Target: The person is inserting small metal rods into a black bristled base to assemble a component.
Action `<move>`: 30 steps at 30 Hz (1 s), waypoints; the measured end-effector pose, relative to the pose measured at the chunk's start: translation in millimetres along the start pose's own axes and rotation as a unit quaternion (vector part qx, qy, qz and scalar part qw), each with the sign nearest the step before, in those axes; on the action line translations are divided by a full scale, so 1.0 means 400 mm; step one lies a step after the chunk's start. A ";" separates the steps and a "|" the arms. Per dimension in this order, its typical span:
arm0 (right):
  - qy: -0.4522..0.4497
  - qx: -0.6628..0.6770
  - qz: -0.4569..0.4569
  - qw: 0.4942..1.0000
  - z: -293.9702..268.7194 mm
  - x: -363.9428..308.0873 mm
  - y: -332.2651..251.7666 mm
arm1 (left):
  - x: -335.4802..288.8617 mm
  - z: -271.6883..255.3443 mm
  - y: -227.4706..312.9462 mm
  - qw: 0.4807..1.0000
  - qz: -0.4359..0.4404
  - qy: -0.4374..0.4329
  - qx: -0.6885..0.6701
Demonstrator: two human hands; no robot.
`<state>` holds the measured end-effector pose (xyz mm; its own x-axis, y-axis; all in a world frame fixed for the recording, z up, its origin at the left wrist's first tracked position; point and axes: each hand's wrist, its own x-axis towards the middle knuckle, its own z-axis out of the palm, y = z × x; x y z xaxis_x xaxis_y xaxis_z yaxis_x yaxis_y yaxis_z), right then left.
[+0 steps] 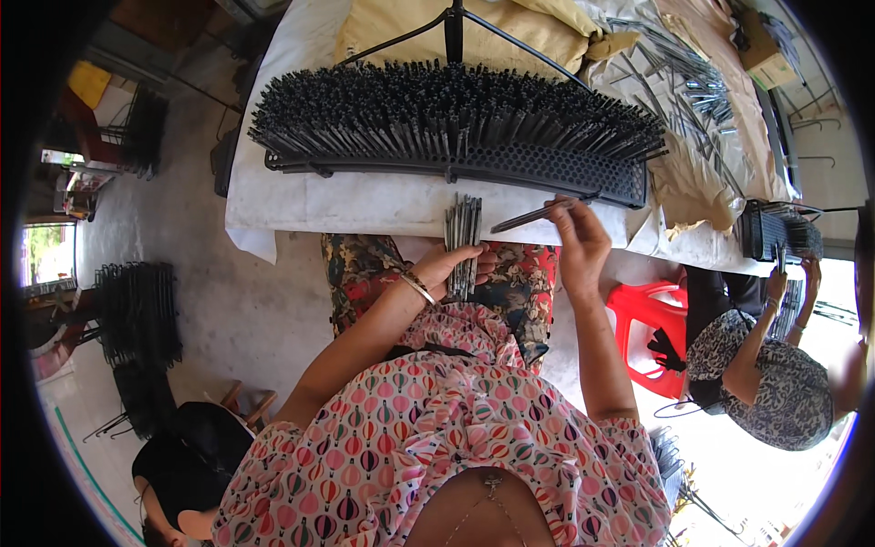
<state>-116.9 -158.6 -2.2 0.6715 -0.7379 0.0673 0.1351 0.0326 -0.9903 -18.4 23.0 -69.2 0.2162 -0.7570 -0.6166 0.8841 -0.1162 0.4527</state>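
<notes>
My left hand (445, 266) is closed around an upright bundle of thin dark metal rods (464, 219), just in front of the table edge. To its right, my right hand (584, 239) pinches a slim dark rod or two (519, 220) between thumb and fingers; the tips point left toward the bundle, and I cannot tell the exact number. Beyond both hands stands a long black rack with a perforated top (556, 173). Dense rows of upright black rods (437, 105) fill its back and middle, while holes along the front right hold none.
White sheeting (365, 202) covers the table. Loose rods (684, 87) lie on brown paper at the far right. On the right, a co-worker (775, 383) handles rods at another rack (775, 228), near a red stool (638, 319). Another person (196, 456) is at lower left, near hanging black racks (137, 314).
</notes>
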 end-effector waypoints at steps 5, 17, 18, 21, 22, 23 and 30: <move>0.019 0.090 0.164 0.982 -0.034 0.032 0.055 | 0.000 0.001 -0.002 0.999 -0.004 0.011 -0.032; 0.045 -0.030 0.133 0.990 -0.046 0.022 0.143 | 0.015 0.021 -0.013 0.997 0.018 0.077 0.000; 0.037 -0.035 0.138 0.989 -0.047 0.027 0.143 | 0.024 0.019 -0.022 0.997 0.026 0.079 -0.006; 0.017 -0.040 0.149 0.988 -0.060 0.031 0.145 | 0.032 0.032 -0.025 0.995 0.035 0.093 0.008; 0.018 -0.039 0.149 0.988 -0.062 0.031 0.144 | 0.033 0.031 -0.024 0.995 0.034 0.093 0.009; 0.008 -0.039 0.159 0.987 -0.064 0.030 0.143 | 0.034 0.029 -0.024 0.995 0.029 0.097 0.009; 0.016 -0.034 0.175 0.984 -0.075 0.028 0.140 | 0.025 0.027 -0.016 0.997 0.024 0.062 0.028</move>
<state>-123.7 -185.0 -60.8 0.6448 -0.7103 -0.2822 -0.1505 0.2440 -0.9580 -26.5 9.0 -71.4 0.3108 -0.6771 -0.6670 0.8479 -0.1196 0.5165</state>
